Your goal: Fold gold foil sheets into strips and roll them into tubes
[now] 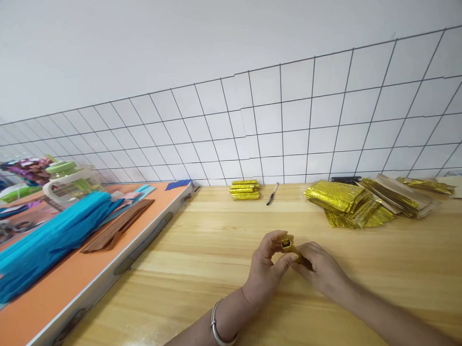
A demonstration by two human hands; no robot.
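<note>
Head view: both hands together over the wooden table [189,268], near the middle. Left hand [269,264], bracelet [214,323] on its wrist, has thumb and fingers closed around the open end of a gold foil tube [291,249]. Right hand [323,269] grips the same tube lower down; fingers partly hidden. Tube is tilted, squarish open end up, held between the two hands; can't tell if its lower end touches the table.

Beyond the hands, near the wall: small stack of gold rolls [245,190], pen [272,194] just right of it, pile of gold foil sheets [335,196] further right. Left side: orange surface [59,285] carrying blue bundle [71,228] and brown strips [120,228]. Black grid [282,113] on wall behind.
</note>
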